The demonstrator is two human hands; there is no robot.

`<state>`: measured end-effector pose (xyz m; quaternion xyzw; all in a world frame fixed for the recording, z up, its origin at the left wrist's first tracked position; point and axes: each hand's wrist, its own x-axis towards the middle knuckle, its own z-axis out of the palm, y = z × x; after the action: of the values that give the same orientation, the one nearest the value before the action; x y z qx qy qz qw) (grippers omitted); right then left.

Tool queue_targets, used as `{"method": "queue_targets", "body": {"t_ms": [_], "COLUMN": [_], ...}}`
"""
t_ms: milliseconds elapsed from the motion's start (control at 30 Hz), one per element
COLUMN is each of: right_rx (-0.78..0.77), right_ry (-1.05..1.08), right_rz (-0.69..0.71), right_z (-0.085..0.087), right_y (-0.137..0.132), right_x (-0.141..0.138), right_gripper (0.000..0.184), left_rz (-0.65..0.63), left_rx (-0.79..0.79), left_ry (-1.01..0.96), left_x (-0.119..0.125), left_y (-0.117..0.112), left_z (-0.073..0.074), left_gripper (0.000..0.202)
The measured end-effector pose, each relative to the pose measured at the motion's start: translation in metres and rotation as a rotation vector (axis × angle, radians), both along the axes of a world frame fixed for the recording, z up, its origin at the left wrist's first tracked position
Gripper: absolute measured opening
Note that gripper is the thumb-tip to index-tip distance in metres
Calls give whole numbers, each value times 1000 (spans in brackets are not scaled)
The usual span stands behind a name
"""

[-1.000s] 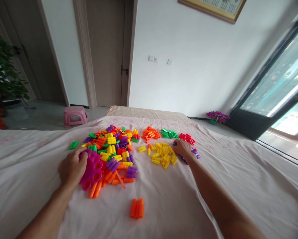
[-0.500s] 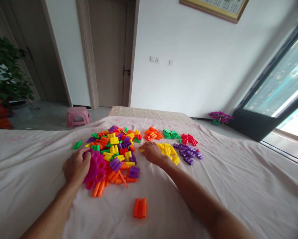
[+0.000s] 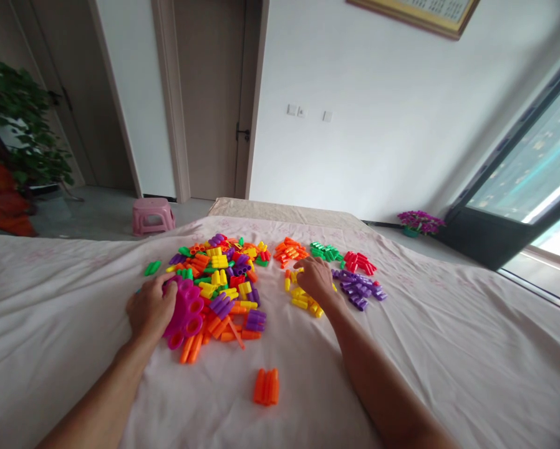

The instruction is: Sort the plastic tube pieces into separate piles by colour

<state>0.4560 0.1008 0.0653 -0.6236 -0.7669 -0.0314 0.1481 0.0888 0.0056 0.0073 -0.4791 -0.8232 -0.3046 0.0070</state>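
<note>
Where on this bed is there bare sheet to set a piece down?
Bare sheet lies right of the purple pile, and left of the left hand, which grips a magenta piece. The near strip holds only a lone orange block. Crowded: the mixed pile and the sorted piles around the right hand.

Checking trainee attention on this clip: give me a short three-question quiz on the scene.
1. True or false: the left hand grips a magenta piece.
2. The right hand covers part of: A the red pile, B the yellow pile, C the mixed heap.
3. Fill in: the lone block nearest the camera is ____.
Key: 1 true; 2 B; 3 orange.
</note>
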Motion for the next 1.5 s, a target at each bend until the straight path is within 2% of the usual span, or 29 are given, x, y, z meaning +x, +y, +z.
{"method": "queue_targets", "body": {"t_ms": [133, 267, 367, 500, 700, 767, 967, 1100, 1200, 1333, 1400, 1500], "right_rx": [-47, 36, 72, -5, 58, 53, -32, -109, -210, -436, -515, -590], "right_ry": [-12, -47, -23, -3, -19, 66, 316, 326, 559, 1183, 1378, 1516], "right_rz": [105, 122, 125, 153, 155, 213, 541, 575, 496, 422, 438, 479], "right_z": [-11, -19, -19, -18, -18, -17, -19, -29, -36, -34, -28, -18], "right_y": [5, 6, 4, 3, 0, -5, -27, -33, -28, -26, -31, -44], "right_x": [-4, -8, -9, -9, -13, -22, -68, -88, -90, -87, -87, -91], "right_gripper": [29, 37, 38, 29, 37, 35, 29, 21, 16, 24, 31, 37], "left_rz": [-6, -13, -15, -13, -17, -13, -6, -11, 7, -3, -120, -373], "left_rx": [6, 25, 38, 27, 26, 22, 19, 10, 22, 231, 339, 375], "left_ry": [2, -8, -8, 1, 14, 14, 11, 10, 31, 178, 233, 234], "left_x": [0, 0, 1, 3, 1, 1, 3, 3, 5, 20, 34, 60], "left_y": [0, 0, -1, -2, -1, -1, -2, -2, -4, -11, -16, -22], "left_z": [0, 1, 2, 3, 2, 2, 4, 4, 6, 18, 26, 35], "left_gripper": [46, 44, 44, 44, 44, 44, 44, 44, 44, 44, 42, 36]}}
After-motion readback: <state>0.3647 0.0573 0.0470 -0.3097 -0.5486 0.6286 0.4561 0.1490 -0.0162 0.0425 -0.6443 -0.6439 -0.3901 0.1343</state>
